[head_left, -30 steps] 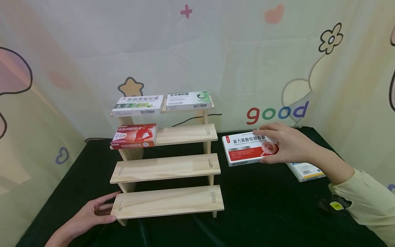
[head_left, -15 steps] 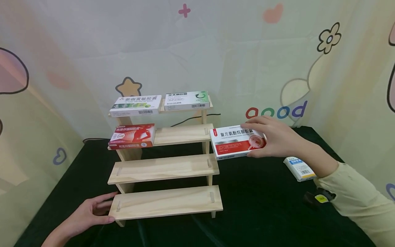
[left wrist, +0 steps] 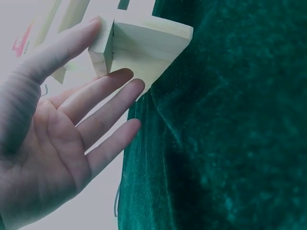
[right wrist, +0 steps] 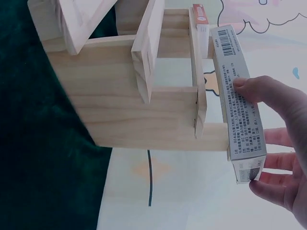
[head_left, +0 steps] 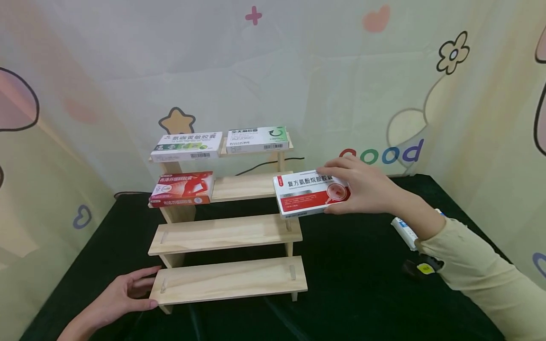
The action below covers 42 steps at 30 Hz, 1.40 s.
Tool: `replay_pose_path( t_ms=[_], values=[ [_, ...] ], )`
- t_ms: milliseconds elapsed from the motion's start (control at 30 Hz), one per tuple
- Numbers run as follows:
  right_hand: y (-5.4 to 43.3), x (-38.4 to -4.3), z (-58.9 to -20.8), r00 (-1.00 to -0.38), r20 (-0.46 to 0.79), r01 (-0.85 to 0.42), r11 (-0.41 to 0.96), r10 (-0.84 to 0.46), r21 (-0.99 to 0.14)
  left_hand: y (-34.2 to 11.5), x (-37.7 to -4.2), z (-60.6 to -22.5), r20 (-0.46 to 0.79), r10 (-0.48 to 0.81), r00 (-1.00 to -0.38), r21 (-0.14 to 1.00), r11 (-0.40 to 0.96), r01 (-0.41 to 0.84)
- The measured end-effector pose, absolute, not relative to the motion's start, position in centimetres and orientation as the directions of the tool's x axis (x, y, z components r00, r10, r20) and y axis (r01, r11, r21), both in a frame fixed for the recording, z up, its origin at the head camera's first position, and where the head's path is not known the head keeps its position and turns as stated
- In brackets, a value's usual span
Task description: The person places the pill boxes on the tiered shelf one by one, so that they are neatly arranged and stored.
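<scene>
Your right hand (head_left: 362,183) pinches the red-and-white box (head_left: 304,196) by its right end — long axis roughly along the second-highest shelf (head_left: 243,186); your left hand (head_left: 121,298) grips the bottom shelf (head_left: 230,280).

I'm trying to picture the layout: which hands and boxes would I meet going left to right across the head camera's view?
Left hand, red box, green-arrow box, red-and-white box, right hand, partly hidden white-and-blue box. The top-left box lines up with the red one, so it's left out.
</scene>
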State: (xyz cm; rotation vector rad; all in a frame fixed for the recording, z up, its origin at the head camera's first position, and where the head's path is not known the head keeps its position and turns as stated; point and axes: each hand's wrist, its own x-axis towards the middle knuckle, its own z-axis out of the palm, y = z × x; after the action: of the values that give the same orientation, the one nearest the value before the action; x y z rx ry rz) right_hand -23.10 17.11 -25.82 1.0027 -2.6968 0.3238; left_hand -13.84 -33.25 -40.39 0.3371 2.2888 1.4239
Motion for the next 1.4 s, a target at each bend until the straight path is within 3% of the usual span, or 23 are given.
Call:
replay_pose_path(
  t_ms=[1000,1400],
  values=[
    [12.6,-23.7,-26.0,-0.705,0.348,-0.699,0.689,-0.618,-0.194,-33.4,-13.4,-40.9,-0.22,0.363,-0.906,0.903,0.428,-0.048],
    [11.6,-24.6,-27.2,-0.651,0.409,-0.744,0.643,-0.639,-0.18,-33.5,-13.5,-41.0,-0.218,0.368,-0.904,0.906,0.42,-0.048]
  ],
)
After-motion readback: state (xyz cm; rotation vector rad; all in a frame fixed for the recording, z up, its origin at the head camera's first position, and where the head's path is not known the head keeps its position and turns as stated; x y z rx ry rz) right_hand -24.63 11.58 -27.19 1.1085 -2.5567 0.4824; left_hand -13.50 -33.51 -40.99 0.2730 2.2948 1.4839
